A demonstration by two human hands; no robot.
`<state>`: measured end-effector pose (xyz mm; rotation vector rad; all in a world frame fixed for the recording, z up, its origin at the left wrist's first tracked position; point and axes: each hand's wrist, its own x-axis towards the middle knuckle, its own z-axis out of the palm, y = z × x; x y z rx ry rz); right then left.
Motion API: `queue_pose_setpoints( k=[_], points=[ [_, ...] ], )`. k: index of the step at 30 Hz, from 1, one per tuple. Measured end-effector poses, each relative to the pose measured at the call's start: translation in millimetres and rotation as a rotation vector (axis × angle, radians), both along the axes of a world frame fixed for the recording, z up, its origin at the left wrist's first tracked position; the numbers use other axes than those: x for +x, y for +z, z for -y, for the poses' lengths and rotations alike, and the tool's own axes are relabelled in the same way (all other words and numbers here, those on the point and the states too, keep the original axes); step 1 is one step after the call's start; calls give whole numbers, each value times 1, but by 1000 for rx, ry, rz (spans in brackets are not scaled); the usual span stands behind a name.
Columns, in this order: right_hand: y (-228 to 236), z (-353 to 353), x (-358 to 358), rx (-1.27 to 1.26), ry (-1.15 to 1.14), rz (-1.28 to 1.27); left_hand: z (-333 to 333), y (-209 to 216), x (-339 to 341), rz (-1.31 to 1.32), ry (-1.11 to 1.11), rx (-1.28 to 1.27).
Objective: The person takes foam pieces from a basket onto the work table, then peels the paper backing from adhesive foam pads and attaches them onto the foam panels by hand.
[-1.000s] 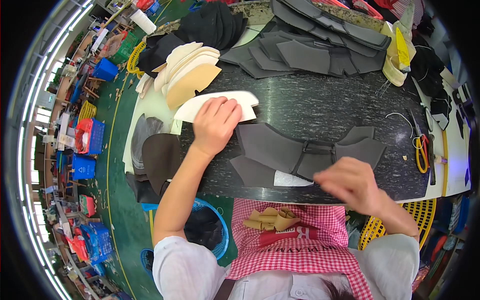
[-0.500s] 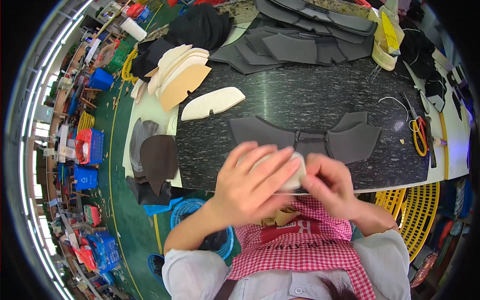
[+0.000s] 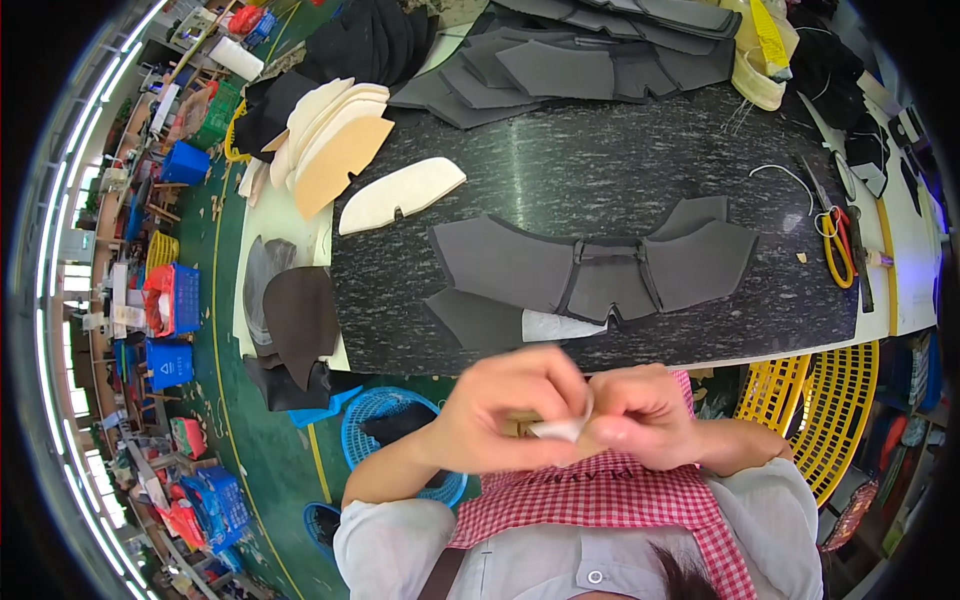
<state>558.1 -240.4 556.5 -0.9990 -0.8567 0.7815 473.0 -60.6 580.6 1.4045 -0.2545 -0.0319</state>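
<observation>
Close to my apron, past the table's front edge, my left hand point(image 3: 515, 408) and my right hand point(image 3: 643, 415) come together on a small cream-white piece point(image 3: 560, 430). It looks thin and bent, and the fingers cover most of it. The fingers of both hands are closed. In front of them on the table lies a dark grey, winged padded piece point(image 3: 505, 262) with a seamed, notched middle section. A second grey piece point(image 3: 475, 320) shows from under its near left side, with a white strip point(image 3: 560, 326) beside it. A flat cream notched piece point(image 3: 402, 194) rests farther left.
Fanned cream pieces point(image 3: 340, 155) are stacked at the table's left. Grey padded pieces point(image 3: 570, 70) pile up along the far side. Yellow-handled scissors point(image 3: 838, 250) lie at the right. A blue basket point(image 3: 375, 408) and a yellow basket point(image 3: 835, 430) stand below the table edge.
Both hands have moved down from the table edge toward my apron with the cream piece, which now looks more bent. The near grey piece and the white strip are uncovered.
</observation>
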Motion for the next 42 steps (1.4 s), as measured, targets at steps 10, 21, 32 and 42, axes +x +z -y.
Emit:
queue_pose_setpoints(
  k=[10, 21, 32, 42],
  points=[
    [-60, 68, 0, -523, 1, 905, -23, -4, 20, 218, 215, -223],
    [-8, 57, 64, -490, -502, 672, -15, -13, 41, -330, 239, 318],
    [-19, 33, 94, -621, -602, 1133, -20, -31, 62, 55, 269, 1139],
    [15, -56, 309, -296, -860, 1411, -145, -27, 75, 241, 521, 1456]
  ],
)
